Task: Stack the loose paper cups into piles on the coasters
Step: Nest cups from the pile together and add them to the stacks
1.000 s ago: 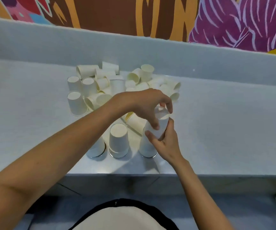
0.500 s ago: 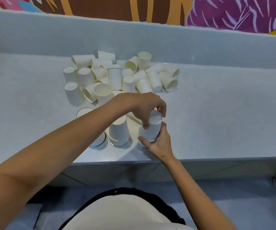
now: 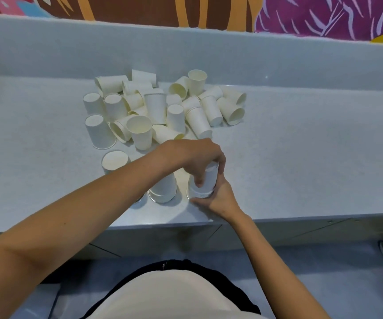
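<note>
Indoor counter area, pale speckled worktop, bright painted mural behind

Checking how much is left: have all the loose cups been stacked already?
No, many loose paper cups lie jumbled on the counter behind the stack that the left hand and right hand grip.

We note cream-white paper cups, some with pale yellow insides, worktop light grey with faint speckle, wall mural brown with orange bands and magenta feathered strokes, our top cream edged black
</note>
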`<state>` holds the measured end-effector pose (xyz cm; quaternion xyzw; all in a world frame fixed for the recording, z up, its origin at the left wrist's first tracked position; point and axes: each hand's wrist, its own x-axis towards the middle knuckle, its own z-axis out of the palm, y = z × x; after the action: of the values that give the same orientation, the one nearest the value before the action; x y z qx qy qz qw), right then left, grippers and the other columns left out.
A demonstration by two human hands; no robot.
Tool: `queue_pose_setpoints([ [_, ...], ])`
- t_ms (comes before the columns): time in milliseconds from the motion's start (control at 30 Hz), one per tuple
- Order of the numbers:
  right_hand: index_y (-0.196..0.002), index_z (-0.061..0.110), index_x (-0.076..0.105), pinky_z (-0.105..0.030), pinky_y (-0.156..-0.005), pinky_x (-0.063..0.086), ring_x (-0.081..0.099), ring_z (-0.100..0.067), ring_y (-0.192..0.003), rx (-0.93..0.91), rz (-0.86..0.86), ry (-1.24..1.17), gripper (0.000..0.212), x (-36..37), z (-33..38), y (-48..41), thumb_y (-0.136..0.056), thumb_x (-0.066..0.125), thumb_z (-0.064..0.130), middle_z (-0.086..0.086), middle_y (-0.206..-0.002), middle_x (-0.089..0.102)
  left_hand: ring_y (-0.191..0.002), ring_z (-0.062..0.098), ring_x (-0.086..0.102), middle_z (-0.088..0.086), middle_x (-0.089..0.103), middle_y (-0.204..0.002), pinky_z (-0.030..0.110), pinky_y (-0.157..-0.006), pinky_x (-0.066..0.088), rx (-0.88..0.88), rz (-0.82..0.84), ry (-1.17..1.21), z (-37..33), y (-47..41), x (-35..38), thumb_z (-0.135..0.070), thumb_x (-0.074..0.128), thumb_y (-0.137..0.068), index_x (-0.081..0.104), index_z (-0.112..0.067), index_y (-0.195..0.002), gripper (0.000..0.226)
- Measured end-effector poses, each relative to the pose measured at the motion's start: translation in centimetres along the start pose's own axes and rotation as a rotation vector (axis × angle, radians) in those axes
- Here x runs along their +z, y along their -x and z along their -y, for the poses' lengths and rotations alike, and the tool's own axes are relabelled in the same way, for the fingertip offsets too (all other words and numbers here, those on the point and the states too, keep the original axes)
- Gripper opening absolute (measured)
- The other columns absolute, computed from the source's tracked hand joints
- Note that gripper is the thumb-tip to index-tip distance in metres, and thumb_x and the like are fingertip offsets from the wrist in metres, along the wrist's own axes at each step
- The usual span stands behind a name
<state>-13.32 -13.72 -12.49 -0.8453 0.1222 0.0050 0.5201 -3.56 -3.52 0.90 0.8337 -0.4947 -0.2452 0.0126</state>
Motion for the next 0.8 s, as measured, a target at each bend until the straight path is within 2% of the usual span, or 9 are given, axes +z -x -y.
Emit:
queue_pose_setpoints([
  [133, -0.131, 0.014, 0.045, -0.026, -0.088, 0.045, 0.054, -0.022, -0.111, -0.022, 0.219, 0.297, 0.072, -3.5, 0.3, -1.0, -0.067, 0.077, 0.004, -0.006, -0.124, 0.053, -0.124, 0.013, 0.046, -0.009, 0.049, -0.136, 0.033, -0.103, 0.04, 0.015, 0.075, 0.055, 0.7, 0.5, -2.1, -0.031, 0.087, -0.066, 0.049, -0.034, -0.133, 0.078],
  [233, -0.128, 0.012, 0.053, -0.024, -0.087, 0.047, 0.057, -0.019, -0.108, -0.01, 0.233, 0.401, 0.055, -5.2, 0.0, -2.5, -0.077, 0.06, -0.006, -0.006, -0.121, 0.057, -0.118, 0.007, 0.054, -0.013, 0.054, -0.133, 0.028, -0.101, 0.045, 0.006, 0.091, 0.277, 1.9, 1.3, -5.0, -0.037, 0.082, -0.073, 0.05, -0.032, -0.134, 0.069],
  [333, -0.115, 0.009, 0.06, -0.016, -0.078, 0.044, 0.056, -0.015, -0.092, 0.003, 0.172, 0.418, 0.033, -5.7, -0.5, -4.8, -0.085, 0.052, -0.004, -0.005, -0.11, 0.062, -0.111, 0.006, 0.058, -0.013, 0.059, -0.128, 0.025, -0.095, 0.046, -0.09, -0.07, 0.335, 4.8, 0.7, -6.7, -0.041, 0.07, -0.084, 0.055, -0.027, -0.13, 0.051],
  [400, -0.1, 0.012, 0.061, -0.007, -0.065, 0.036, 0.053, -0.016, -0.084, -0.012, 0.143, 0.435, 0.021, -5.6, -0.7, -6.3, -0.086, 0.051, 0.001, -0.003, -0.097, 0.06, -0.107, 0.008, 0.057, -0.01, 0.059, -0.129, 0.023, -0.087, 0.044, -0.195, -0.148, 0.258, 6.9, -0.4, -6.8, -0.039, 0.066, -0.087, 0.056, -0.024, -0.129, 0.045],
  [467, -0.093, 0.014, 0.061, -0.008, -0.063, 0.035, 0.053, -0.017, -0.083, -0.023, 0.125, 0.425, 0.013, -5.2, -0.8, -8.0, -0.087, 0.053, 0.006, -0.001, -0.092, 0.059, -0.106, 0.012, 0.055, -0.007, 0.058, -0.131, 0.022, -0.083, 0.039, -0.261, -0.141, 0.149, 8.7, -1.9, -6.1, -0.037, 0.067, -0.087, 0.056, -0.023, -0.129, 0.045],
  [533, -0.101, 0.011, 0.065, -0.018, -0.074, 0.039, 0.056, -0.017, -0.088, -0.021, 0.119, 0.414, 0.016, -4.9, -0.8, -9.5, -0.087, 0.058, 0.011, -0.002, -0.097, 0.062, -0.113, 0.017, 0.053, -0.003, 0.055, -0.132, 0.022, -0.085, 0.036, -0.278, -0.085, 0.067, 9.9, -3.3, -4.9, -0.034, 0.072, -0.084, 0.055, -0.023, -0.13, 0.05],
  [600, -0.116, 0.01, 0.061, -0.024, -0.081, 0.043, 0.056, -0.018, -0.091, -0.017, 0.175, 0.395, 0.031, -4.9, -0.3, -10.7, -0.085, 0.064, 0.013, -0.003, -0.104, 0.061, -0.12, 0.02, 0.048, -0.001, 0.05, -0.136, 0.025, -0.091, 0.037, -0.276, -0.011, -0.015, 10.7, -4.7, -3.3, -0.03, 0.079, -0.077, 0.052, -0.026, -0.133, 0.062],
  [700, -0.132, 0.012, 0.049, -0.024, -0.083, 0.042, 0.054, -0.016, -0.093, -0.022, 0.332, 0.368, 0.06, -4.9, 0.7, -12.0, -0.078, 0.074, 0.023, -0.003, -0.114, 0.057, -0.125, 0.021, 0.044, -0.003, 0.042, -0.141, 0.035, -0.103, 0.04, -0.254, 0.11, -0.133, 11.6, -6.2, -1.5, -0.029, 0.089, -0.062, 0.048, -0.032, -0.135, 0.084],
  [800, -0.135, 0.013, 0.047, -0.023, -0.087, 0.041, 0.054, -0.014, -0.095, -0.043, 0.416, 0.346, 0.08, -4.5, 1.4, -12.8, -0.063, 0.069, 0.04, -0.002, -0.115, 0.057, -0.123, 0.021, 0.046, -0.004, 0.046, -0.136, 0.038, -0.101, 0.043, -0.236, 0.185, -0.246, 11.9, -6.9, -0.9, -0.031, 0.091, -0.058, 0.047, -0.029, -0.136, 0.089],
])
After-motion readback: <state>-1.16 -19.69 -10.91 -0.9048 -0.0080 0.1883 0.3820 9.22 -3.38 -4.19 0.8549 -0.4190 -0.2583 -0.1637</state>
